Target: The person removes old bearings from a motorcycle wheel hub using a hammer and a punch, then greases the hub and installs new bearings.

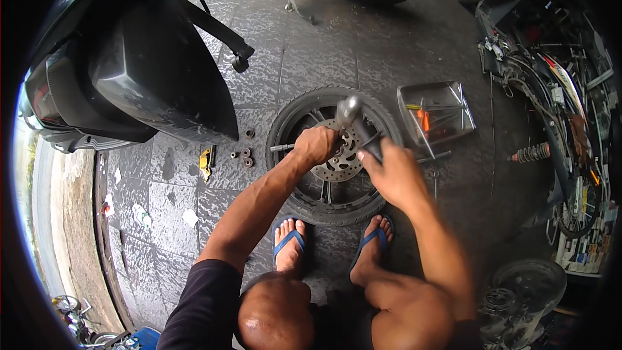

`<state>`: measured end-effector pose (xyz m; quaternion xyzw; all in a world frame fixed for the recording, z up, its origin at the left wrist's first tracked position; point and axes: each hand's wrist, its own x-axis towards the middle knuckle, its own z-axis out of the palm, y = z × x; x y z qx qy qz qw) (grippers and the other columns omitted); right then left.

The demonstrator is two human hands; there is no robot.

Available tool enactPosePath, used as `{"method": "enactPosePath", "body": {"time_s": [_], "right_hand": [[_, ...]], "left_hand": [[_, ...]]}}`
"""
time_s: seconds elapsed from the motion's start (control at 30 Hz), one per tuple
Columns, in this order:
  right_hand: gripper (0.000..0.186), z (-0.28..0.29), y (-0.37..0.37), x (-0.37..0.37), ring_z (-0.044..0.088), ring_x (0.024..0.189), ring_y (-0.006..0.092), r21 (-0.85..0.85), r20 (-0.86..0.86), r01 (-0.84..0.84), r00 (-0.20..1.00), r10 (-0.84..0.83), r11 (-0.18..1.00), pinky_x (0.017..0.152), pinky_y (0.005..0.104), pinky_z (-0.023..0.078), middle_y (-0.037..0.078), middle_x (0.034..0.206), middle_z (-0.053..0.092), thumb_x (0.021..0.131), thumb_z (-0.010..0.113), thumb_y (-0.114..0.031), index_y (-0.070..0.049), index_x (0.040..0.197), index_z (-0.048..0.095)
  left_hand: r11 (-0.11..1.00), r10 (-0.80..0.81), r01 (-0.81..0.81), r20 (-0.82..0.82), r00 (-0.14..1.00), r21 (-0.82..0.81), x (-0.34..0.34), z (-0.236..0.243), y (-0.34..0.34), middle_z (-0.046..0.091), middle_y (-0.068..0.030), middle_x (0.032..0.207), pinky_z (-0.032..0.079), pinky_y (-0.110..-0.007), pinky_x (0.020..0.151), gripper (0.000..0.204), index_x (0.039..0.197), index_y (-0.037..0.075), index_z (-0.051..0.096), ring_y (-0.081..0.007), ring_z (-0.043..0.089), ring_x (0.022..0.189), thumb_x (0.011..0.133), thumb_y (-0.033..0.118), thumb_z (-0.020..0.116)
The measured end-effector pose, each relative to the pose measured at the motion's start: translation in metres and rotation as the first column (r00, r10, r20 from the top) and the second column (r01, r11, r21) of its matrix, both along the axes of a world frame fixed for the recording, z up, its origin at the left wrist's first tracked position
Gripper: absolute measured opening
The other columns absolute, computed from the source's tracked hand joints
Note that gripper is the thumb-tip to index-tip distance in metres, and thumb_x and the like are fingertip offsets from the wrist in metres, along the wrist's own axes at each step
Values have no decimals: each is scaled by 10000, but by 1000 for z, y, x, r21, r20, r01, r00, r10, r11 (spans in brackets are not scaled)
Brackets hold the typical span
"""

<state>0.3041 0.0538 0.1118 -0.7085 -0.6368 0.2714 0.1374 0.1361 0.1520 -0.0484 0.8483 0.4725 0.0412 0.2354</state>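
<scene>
A motorcycle wheel (327, 210) with a black tyre lies flat on the floor in front of my feet. Its drilled brake disc (350, 172) faces up. My left hand (316, 146) is closed in a fist over the hub; what it grips is mostly hidden. From beside its wrist a short metal rod (282, 148) sticks out to the left, over the wheel. My right hand (394, 172) is wrapped round the black handle of a hammer (350, 109). The rounded metal head, slightly blurred, is raised above the disc, just beyond my left hand.
A clear plastic tray (447, 136) with orange-handled screwdrivers stands right of the wheel. Left lie small round metal parts (247, 157) and a yellow brake caliper-like piece (207, 163). A dark motorcycle body (155, 71) looms at upper left; a partly stripped motorcycle (557, 97) stands right.
</scene>
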Motion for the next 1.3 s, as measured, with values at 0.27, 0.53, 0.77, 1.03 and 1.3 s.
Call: {"method": "enactPosePath", "body": {"time_s": [0.27,0.53,0.77,1.03,1.3], "right_hand": [[324,58,2,-5,681,669,363,263,-169,42,986,3,964,625,435,503,194,669,644,896,690,-291,13,984,620],[323,62,-10,-14,695,816,436,388,-199,-35,972,121,921,709,478,540,261,824,688,906,691,-254,27,1038,602],[386,14,-10,-5,678,807,464,98,-48,-4,999,9,995,714,516,530,289,786,670,899,684,-319,53,959,597],[259,61,-14,-18,641,748,269,505,-419,92,895,151,858,663,381,508,167,828,697,911,698,-200,16,1034,625],[384,-2,3,9,686,776,446,128,-87,97,992,-87,987,705,499,525,277,750,665,910,659,-322,53,979,612]], "left_hand": [[999,-26,23,85,996,32,-26,-28,-13,707,-198,819,566,-474,646,253,992,89,701,-380,703,761,919,304,589],[994,-77,73,53,996,76,-13,-20,-6,708,-197,831,566,-477,676,236,955,83,698,-379,703,788,917,287,584],[997,55,-58,-58,997,-55,0,5,-7,720,-205,907,577,-467,709,241,940,86,721,-383,711,844,922,262,559],[1000,0,0,-42,999,4,-28,-8,-13,708,-205,840,571,-480,651,247,944,68,708,-384,704,765,926,272,570],[998,-25,30,88,996,-48,-14,-16,-5,703,-226,868,552,-499,726,315,983,67,714,-394,698,841,939,346,575]]}}
